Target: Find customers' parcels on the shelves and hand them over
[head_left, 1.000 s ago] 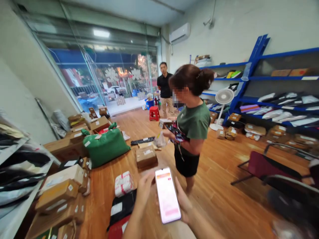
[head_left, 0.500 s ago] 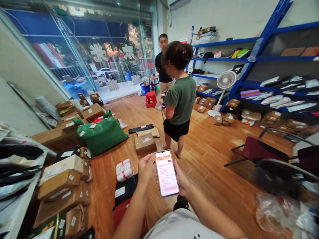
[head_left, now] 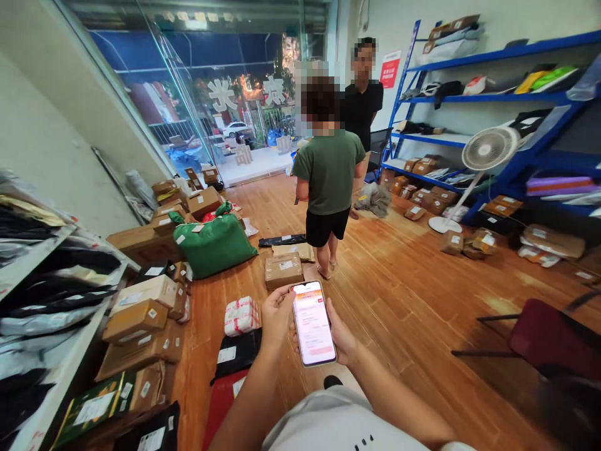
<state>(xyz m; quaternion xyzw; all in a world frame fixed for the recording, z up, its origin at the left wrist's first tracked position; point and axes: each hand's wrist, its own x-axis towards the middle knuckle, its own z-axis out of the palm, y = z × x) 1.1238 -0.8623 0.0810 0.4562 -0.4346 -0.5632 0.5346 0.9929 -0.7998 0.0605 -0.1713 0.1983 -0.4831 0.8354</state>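
A smartphone [head_left: 315,329] with a lit white, pink and orange screen is held upright in front of my body. My left hand [head_left: 277,313] grips its left edge, the thumb resting near the upper left corner. Around the right edge and behind it, my right hand [head_left: 342,335] is closed, with its fingers partly hidden by the phone. Just beyond the phone lies a brown cardboard box [head_left: 284,270]. Left of my left hand are a white parcel with red tape [head_left: 241,316] and a black parcel [head_left: 237,357].
A person in a green shirt [head_left: 328,169] stands ahead, facing a person in black [head_left: 364,106]. Parcels and a green sack [head_left: 213,244] line the left floor. A white fan [head_left: 491,150], blue shelving [head_left: 488,98] and a dark red chair [head_left: 549,338] are on the right.
The view has turned left and moved forward, so the room's contents shift right. The person in green has turned away from me, arms now mostly hidden. Both hands keep holding the phone.
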